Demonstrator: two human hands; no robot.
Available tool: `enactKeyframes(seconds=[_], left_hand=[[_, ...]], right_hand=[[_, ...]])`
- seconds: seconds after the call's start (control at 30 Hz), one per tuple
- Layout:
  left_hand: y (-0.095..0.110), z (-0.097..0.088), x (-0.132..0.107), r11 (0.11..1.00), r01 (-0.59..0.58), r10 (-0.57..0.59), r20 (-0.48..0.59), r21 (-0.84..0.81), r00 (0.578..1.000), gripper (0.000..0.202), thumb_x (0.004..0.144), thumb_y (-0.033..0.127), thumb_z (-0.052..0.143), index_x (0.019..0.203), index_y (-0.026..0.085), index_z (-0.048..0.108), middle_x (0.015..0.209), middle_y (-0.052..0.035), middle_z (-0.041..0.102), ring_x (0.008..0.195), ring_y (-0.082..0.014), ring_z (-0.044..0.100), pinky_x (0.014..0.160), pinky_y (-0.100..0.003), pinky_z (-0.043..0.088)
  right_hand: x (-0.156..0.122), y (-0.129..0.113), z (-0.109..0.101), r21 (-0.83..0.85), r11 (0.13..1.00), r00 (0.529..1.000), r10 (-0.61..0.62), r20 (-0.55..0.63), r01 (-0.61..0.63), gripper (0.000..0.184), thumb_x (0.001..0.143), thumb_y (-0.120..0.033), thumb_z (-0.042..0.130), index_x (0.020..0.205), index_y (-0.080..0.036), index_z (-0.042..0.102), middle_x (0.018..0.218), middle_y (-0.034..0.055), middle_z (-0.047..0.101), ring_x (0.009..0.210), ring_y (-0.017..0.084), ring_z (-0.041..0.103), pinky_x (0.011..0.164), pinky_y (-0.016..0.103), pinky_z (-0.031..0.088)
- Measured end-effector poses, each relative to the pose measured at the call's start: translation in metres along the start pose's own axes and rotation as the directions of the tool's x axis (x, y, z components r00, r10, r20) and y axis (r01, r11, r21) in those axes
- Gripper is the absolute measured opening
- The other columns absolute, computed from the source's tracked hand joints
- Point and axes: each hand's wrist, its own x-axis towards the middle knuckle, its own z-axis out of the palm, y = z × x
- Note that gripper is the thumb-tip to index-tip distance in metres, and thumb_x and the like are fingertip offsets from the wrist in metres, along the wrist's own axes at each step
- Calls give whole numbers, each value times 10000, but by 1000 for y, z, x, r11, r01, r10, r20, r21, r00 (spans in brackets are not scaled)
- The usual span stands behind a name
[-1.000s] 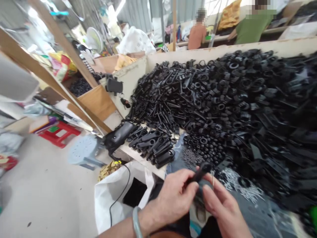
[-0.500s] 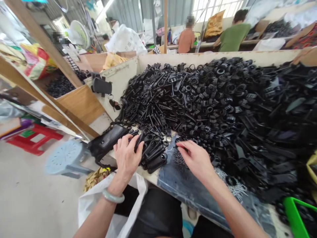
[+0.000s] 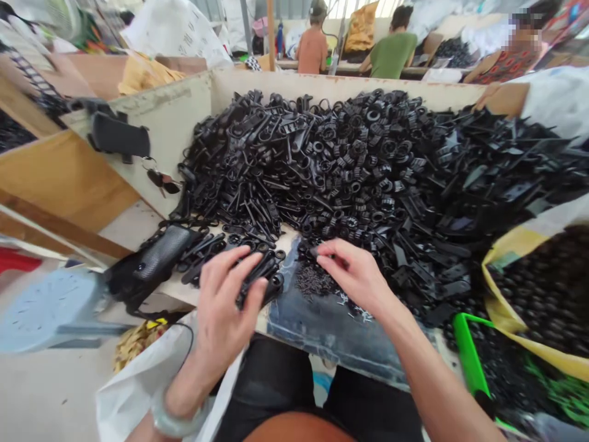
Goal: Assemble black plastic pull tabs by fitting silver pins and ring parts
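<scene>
A big heap of black plastic parts (image 3: 350, 159) fills the bench in front of me. My left hand (image 3: 225, 304) lies over a small stack of long black pieces (image 3: 257, 279) at the bench's near edge, fingers curled round them. My right hand (image 3: 354, 276) hovers over a patch of small dark pins (image 3: 313, 283) on a blue cloth (image 3: 322, 325), thumb and fingertips pinched together; what they pinch is too small to name. A pale bangle (image 3: 172, 423) sits on my left wrist.
A black pouch (image 3: 151, 261) lies left of my left hand, a white bag (image 3: 133, 387) hangs below the bench edge. A yellow sack of black parts (image 3: 538, 288) and a green frame (image 3: 467, 350) stand at right. Other people sit at benches behind. A stool (image 3: 43, 307) stands at left.
A second ago both hands held one black piece close to me; they then reached out to the bench. Since half a second ago the left fingers have closed round the long pieces.
</scene>
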Motion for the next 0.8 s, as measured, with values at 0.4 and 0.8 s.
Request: enactKeyframes(seconds=[0.4, 0.8], left_hand=[[66, 64, -51, 349, 880, -98, 922, -322, 376, 379, 1007, 410, 541, 1313, 194, 594, 693, 10, 696, 515, -120, 579, 529, -217, 467], [71, 61, -36, -299, 924, -214, 960, -239, 179, 394, 916, 430, 670, 1135, 102, 680, 978, -126, 739, 739, -143, 624, 643, -244, 448]], right_hand=[[-127, 22, -5, 385, 885, 941, 324, -101, -263, 290, 999, -442, 580, 1064, -236, 774, 1039, 81, 760, 827, 203, 691, 716, 303, 540], [-122, 64, -22, -58, 932, 879, 315, -358, -358, 389, 1054, -496, 467, 1024, -216, 734, 995, 68, 744, 782, 196, 676, 710, 314, 479]])
